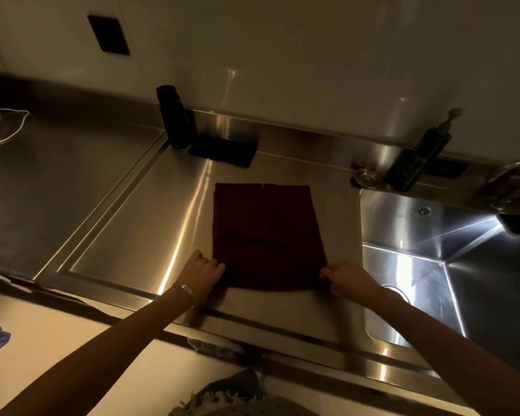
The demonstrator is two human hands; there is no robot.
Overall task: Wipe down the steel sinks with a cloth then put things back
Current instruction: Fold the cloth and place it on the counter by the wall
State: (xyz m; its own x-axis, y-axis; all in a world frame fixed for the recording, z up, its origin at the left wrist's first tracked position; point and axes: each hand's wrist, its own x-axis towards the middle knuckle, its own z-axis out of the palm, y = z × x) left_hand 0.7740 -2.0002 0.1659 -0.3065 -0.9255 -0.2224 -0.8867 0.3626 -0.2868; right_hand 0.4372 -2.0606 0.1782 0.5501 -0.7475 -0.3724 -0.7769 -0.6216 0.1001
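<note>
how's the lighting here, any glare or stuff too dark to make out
Head view: dim, warm light; hard white glare in the sink basin, a bright streak down the drainboard; the dark red cloth gripped by the left hand and right hand reads nearly black, the black bottle behind loses detail; the wide-angle lens bows straight edges.

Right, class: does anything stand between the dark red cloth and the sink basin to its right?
Nothing visible does. The left hand and right hand pinch the near corners of the cloth; only bare steel lies between it and the sink basin. The pump bottle stands at the back, off that path.
</note>
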